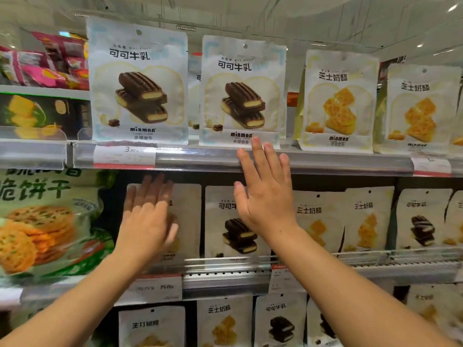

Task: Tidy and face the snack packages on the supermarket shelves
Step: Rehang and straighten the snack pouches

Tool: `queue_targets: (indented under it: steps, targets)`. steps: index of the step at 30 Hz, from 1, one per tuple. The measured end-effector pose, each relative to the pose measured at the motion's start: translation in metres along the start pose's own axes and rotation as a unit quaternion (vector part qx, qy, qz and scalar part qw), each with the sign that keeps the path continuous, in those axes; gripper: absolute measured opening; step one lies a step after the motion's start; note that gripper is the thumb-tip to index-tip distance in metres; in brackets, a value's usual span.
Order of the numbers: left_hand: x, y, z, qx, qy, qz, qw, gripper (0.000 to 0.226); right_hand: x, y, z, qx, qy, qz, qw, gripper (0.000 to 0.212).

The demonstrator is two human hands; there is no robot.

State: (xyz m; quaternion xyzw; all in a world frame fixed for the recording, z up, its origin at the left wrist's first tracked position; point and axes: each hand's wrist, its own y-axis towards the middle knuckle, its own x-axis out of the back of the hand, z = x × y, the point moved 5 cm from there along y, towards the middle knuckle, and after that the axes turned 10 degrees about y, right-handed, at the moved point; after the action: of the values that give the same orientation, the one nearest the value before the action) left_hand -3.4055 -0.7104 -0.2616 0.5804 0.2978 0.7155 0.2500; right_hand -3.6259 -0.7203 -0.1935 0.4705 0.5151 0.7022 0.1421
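Both hands flat, fingers spread: left hand (146, 216) on blurred pouch (185, 216); right hand (265, 189) before cocoa pouch (233, 221).

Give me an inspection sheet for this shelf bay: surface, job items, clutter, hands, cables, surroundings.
Surface: top shelf rail with a price tag; middle shelf rail below.
Job's things: two cocoa pouches and two cheese pouches upright, facing front on the top shelf; more pouches on the lower shelves.
Clutter: nothing seen.
Hands: left hand open, blurred, flat against a middle-shelf pouch; right hand open, fingertips at the bottom edge of the second cocoa pouch.
Cables: nothing seen.
Surroundings: green biscuit bag at left, pink packs at upper left.
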Motion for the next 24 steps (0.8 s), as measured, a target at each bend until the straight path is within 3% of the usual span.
queue_targets:
  steps: [2, 4, 7, 9, 15, 21, 24]
  targets:
    - [0.000, 0.012, 0.015, 0.051, -0.010, 0.050, 0.997, 0.089, -0.001, -0.001, 0.000, -0.003, 0.000, -0.008, 1.000, 0.066]
    - [0.001, 0.019, 0.026, 0.049, -0.002, 0.059, 0.997, 0.078, -0.001, 0.000, 0.002, -0.006, 0.001, -0.016, 1.000, 0.066]
    - [0.016, 0.024, 0.029, 0.004, 0.022, 0.014, 1.000, 0.035, -0.001, 0.000, 0.001, -0.013, 0.004, -0.021, 1.000, 0.067]
    - [0.022, 0.021, 0.033, -0.002, 0.012, 0.022, 1.000, 0.020, -0.002, -0.001, 0.001, -0.016, 0.005, -0.023, 1.000, 0.067]
    - [0.060, 0.005, 0.041, -0.066, -0.066, -0.073, 0.993, 0.016, -0.003, -0.003, 0.004, -0.029, -0.003, -0.032, 0.999, 0.070]
    - [0.113, -0.002, 0.055, -0.053, -0.097, -0.141, 0.984, 0.010, -0.002, -0.007, 0.014, -0.075, 0.014, -0.005, 0.997, 0.068]
    - [0.129, -0.006, 0.041, -0.066, -0.107, -0.137, 0.982, 0.012, 0.005, -0.018, 0.029, -0.106, 0.128, 0.016, 0.986, 0.063]
